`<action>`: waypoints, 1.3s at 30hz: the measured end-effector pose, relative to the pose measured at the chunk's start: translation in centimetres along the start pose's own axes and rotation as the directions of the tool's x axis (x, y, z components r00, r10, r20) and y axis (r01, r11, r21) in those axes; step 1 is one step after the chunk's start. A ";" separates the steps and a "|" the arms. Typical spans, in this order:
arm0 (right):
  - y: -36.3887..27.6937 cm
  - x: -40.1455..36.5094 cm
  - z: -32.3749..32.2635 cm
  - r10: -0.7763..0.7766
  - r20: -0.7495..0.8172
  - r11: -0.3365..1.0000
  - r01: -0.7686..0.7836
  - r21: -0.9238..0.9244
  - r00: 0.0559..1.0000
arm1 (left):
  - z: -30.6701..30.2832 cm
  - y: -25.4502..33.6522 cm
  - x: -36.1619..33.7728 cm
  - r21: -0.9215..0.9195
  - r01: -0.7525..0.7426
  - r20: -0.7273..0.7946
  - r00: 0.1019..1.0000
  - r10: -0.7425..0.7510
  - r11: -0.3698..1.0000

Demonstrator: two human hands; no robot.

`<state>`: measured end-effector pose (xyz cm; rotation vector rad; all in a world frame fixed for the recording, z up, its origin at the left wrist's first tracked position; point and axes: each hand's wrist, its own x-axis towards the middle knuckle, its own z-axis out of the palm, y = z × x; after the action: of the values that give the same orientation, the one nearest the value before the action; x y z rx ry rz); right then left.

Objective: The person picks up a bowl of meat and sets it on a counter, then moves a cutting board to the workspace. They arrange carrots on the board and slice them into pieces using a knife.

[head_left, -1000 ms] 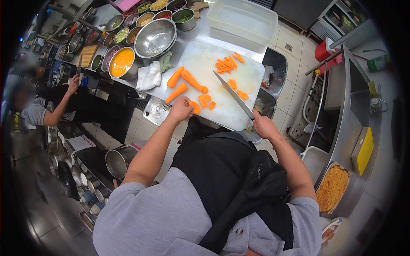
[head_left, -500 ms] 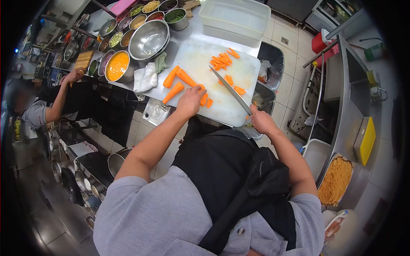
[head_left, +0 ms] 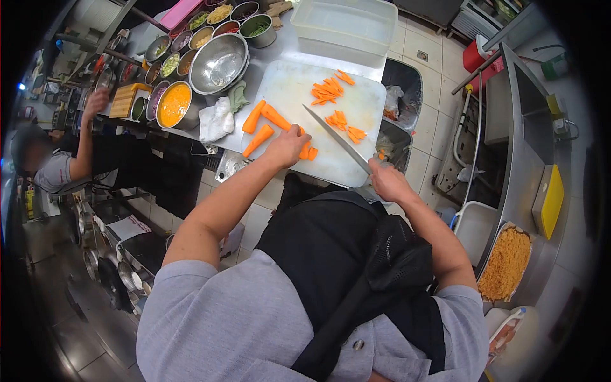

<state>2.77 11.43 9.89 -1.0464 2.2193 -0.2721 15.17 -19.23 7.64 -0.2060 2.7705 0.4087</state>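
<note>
My right hand is closed round the handle of a long kitchen knife. The blade slants up and left across a white cutting board, its tip pointing away from me. At the board's near left, my left hand has its fingers curled over a carrot, partly hiding it. A short cut carrot piece lies beside the fingertips. Peeled carrots rest to the left of that hand. Beyond and right of the blade are two groups of carrot sticks.
Left of the board are a folded white cloth, a steel bowl and a pot of orange liquid. A clear plastic tub stands behind it. Bins are at the right. A co-worker stands at the left.
The knife has shifted slightly left, away from the nearer carrot sticks. My left hand stays on the carrot. The co-worker's hand has moved up and away from the wooden board.
</note>
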 end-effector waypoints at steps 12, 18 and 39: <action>2.3 1.4 0.4 0.008 -0.048 1.000 -0.007 0.020 0.999 | 0.9 -1.7 -0.9 0.024 -0.199 -0.106 0.974 0.201 0.980; 2.9 1.4 1.5 -0.083 -0.014 0.993 0.084 0.084 0.996 | 0.5 -1.8 -2.5 0.041 -0.148 -0.108 0.983 0.151 0.988; 2.7 1.7 -0.6 -0.008 -0.007 0.991 0.009 0.134 1.000 | -0.2 0.8 0.7 -0.015 0.012 -0.163 0.987 -0.015 1.000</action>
<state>-0.04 11.94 8.30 -0.9832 2.1698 -0.4228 14.28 -18.60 7.80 -0.2728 2.9253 0.4253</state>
